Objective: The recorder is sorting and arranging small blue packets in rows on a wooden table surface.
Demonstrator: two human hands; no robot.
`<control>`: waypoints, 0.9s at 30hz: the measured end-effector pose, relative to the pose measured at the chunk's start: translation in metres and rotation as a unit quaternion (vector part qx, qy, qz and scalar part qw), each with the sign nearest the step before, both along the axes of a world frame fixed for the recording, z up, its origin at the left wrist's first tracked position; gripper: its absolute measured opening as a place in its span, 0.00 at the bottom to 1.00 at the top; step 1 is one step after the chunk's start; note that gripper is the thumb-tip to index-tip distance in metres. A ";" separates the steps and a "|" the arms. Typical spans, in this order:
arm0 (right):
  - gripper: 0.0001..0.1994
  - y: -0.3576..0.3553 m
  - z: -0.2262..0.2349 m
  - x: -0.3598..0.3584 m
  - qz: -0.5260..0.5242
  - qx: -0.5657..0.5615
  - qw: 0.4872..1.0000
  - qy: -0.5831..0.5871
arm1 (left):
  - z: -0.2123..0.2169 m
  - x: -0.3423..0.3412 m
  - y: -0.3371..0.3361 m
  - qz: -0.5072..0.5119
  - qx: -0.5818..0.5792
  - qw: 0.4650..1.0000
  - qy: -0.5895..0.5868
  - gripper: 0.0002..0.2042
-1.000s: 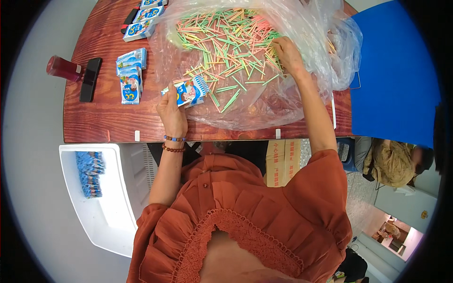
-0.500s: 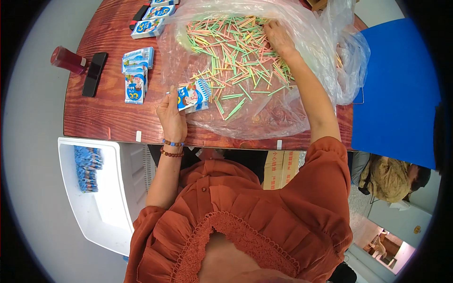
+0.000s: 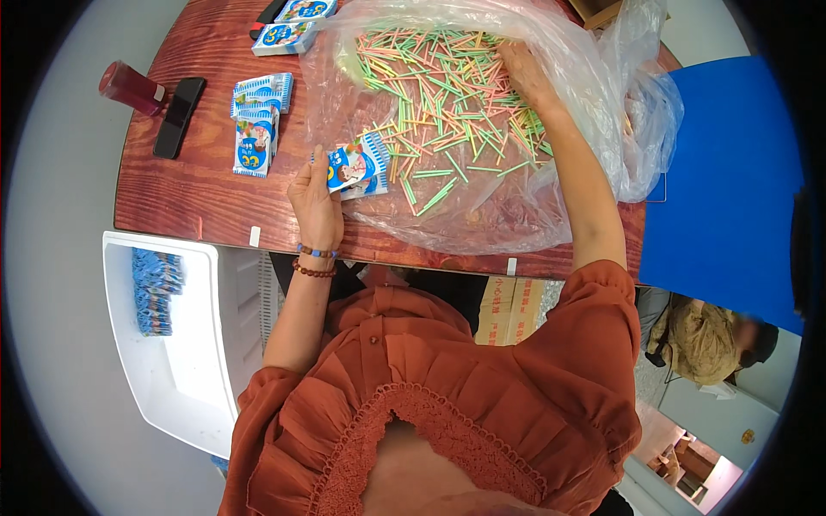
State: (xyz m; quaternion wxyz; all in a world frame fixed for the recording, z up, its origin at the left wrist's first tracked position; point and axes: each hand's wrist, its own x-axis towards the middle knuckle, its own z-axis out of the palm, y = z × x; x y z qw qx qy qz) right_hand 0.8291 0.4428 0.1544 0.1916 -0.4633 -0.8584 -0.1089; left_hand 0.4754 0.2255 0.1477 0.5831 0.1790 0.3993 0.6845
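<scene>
My left hand (image 3: 316,205) is closed on small blue-and-white packets (image 3: 360,166) by their left edge, at the near edge of a clear plastic bag (image 3: 465,228). At least two packets seem to overlap there. Thin pastel sticks (image 3: 439,99) in pink, green and yellow lie heaped across the bag. At the far right of this heap, my right hand (image 3: 527,77) reaches down among the sticks with its fingers bent together. Its fingertips are partly hidden, so what they pinch does not show.
More packets (image 3: 255,146) lie overlapped left of the bag, with others (image 3: 284,38) behind. A phone (image 3: 179,118) and a red-capped jar (image 3: 132,89) sit at the table's left. Below stands a white bin (image 3: 194,370) holding blue packets. A blue panel (image 3: 731,189) is at right.
The whole view has shifted slightly. My left hand still holds the packets, and my right hand stays at the far right of the stick heap, its fingers moved a little.
</scene>
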 end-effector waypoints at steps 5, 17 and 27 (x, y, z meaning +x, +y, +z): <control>0.10 -0.006 0.016 -0.017 -0.043 -0.143 0.974 0.168 | 0.002 0.000 -0.001 -0.002 0.002 1.000 0.001 0.11; 0.14 -0.102 0.063 -0.104 0.016 -0.418 0.646 0.638 | 0.003 0.014 0.002 -0.019 -0.001 1.000 -0.019 0.13; 0.09 -0.199 0.080 -0.220 0.106 -0.248 0.566 0.779 | 0.017 0.020 -0.005 0.025 0.033 0.999 -0.019 0.13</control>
